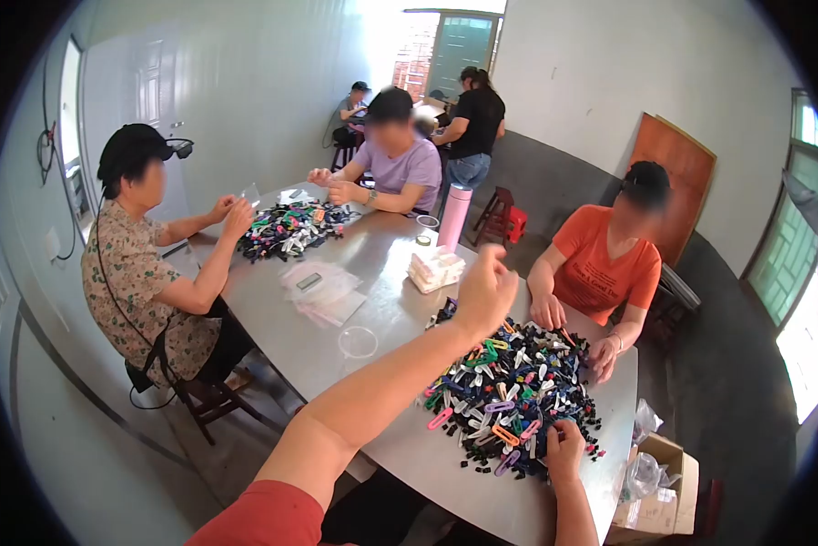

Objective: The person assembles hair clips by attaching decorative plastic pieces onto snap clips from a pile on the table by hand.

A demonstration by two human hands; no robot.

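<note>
A wide heap of hair clips (500,407), black, white and several bright colours, covers the near right part of the metal table (381,414). My left hand (487,296) is raised above the far left side of this heap, at the end of an outstretched arm. Its fingers are curled in; anything between them is too small to see. At the heap's near right edge, my right hand (565,450) reaches down with bent fingers among the clips. Its fingertips are closed together, and what they grip is hidden.
Across the heap, a person in orange (604,264) handles clips. Two more people sit around a second heap (290,229). Between are a pink bottle (454,218), a stack of white packs (434,269), plastic bags (322,293) and a clear ring (358,342). A cardboard box (659,487) stands right.
</note>
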